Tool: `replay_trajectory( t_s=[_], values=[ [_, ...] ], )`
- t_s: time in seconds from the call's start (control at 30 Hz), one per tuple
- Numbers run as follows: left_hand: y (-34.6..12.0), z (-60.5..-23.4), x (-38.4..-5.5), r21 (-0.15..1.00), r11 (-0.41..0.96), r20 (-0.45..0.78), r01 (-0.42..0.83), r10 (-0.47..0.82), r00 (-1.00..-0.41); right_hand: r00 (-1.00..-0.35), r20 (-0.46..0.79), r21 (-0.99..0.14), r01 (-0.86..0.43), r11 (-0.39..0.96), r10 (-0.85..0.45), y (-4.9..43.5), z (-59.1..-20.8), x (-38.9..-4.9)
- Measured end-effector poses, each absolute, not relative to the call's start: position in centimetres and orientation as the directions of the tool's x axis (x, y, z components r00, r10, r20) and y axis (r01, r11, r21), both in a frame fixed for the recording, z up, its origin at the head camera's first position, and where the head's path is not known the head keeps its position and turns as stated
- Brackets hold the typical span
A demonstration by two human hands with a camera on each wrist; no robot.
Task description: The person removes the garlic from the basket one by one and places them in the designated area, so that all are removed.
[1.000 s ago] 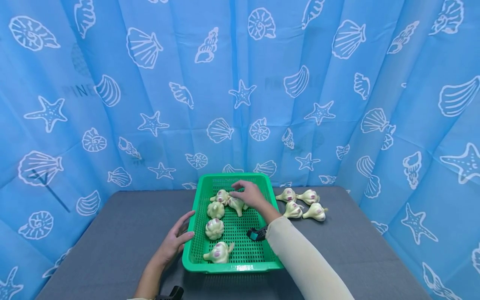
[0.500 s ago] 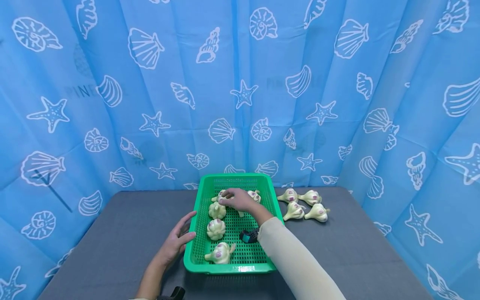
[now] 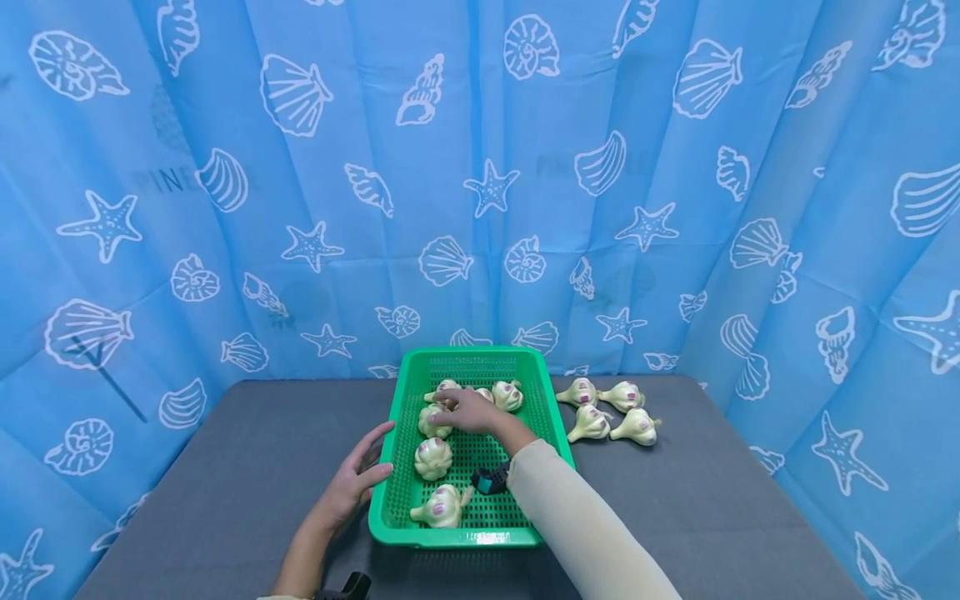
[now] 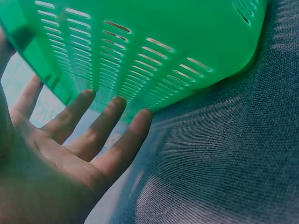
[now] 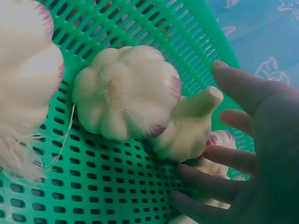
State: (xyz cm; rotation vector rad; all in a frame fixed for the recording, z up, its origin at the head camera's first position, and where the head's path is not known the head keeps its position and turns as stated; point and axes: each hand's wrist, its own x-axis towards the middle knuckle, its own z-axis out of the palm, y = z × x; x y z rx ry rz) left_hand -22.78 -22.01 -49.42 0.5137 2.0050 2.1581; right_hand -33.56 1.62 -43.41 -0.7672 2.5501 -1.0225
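A green plastic basket (image 3: 431, 538) stands on the table with several white, purple-streaked garlic bulbs inside. My left hand (image 3: 351, 482) rests against its left side, thumb at the rim; in the left wrist view the extended fingers (image 4: 100, 135) touch the slotted wall. Inside, my right hand (image 3: 476, 411) is over the left back part, beside a stem-up garlic bulb (image 3: 433, 422). The right wrist view has its fingers (image 5: 210, 179) spread next to that bulb, the thumb apart from it. Nearer lie a round garlic bulb (image 3: 432, 458) and a sideways garlic bulb (image 3: 441, 507). The hand partly hides the bulbs behind it.
Several more garlic bulbs, among them a front right bulb (image 3: 635, 427), lie on the grey table (image 3: 697, 500) right of the basket. A blue shell-patterned curtain (image 3: 480, 208) hangs close behind the table and along both sides.
My right hand has moved left and a little nearer within the basket, from the back middle bulbs to the stem-up bulb, uncovering a bulb at the back right. My left hand has stayed put.
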Motion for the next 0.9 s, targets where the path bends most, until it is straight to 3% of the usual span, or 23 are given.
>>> replay_trajectory(
  t_s=[0.27, 0.9],
  values=[
    [-21.97, -49.48, -22.78, 0.988, -0.1, 0.145, 0.118, 0.343, -0.928, -0.791, -0.119, -0.692, -0.366, 0.622, -0.599, 1.44, -43.75, -33.46],
    [-22.0, -49.52, -22.84, 0.989, -0.089, 0.138, 0.115, 0.33, -0.934, -0.758, -0.095, -0.713, -0.401, 0.575, -0.646, 1.27, -44.46, -33.68]
  ],
)
